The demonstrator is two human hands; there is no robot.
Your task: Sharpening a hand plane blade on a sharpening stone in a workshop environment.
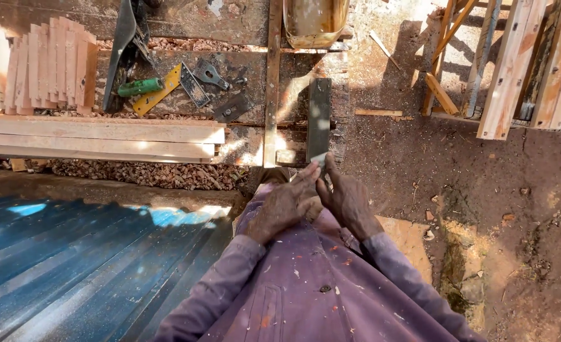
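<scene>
While you stand at the worktop (242,69), your left hand (285,204) and right hand (348,201) meet at its near edge, fingers closed together on the lower end of a dark flat metal bar (319,117). Bar lies lengthwise on the worktop, beside an upright wooden strip (271,82). Planks (103,138) stacked left; yellow square (159,94) behind them.

Your purple sleeves (230,278) carry pale paint flecks. Dark grey flat bar (319,117) at 12 o'clock of your hands. Green-handled tool (140,87) and yellow ruler (157,97) at 10 o'clock; pale pinkish planks (103,139) beside them. Blue ribbed corrugated sheet (71,266) at 8 o'clock. Reddish-brown dirt (483,190) at 3.
</scene>
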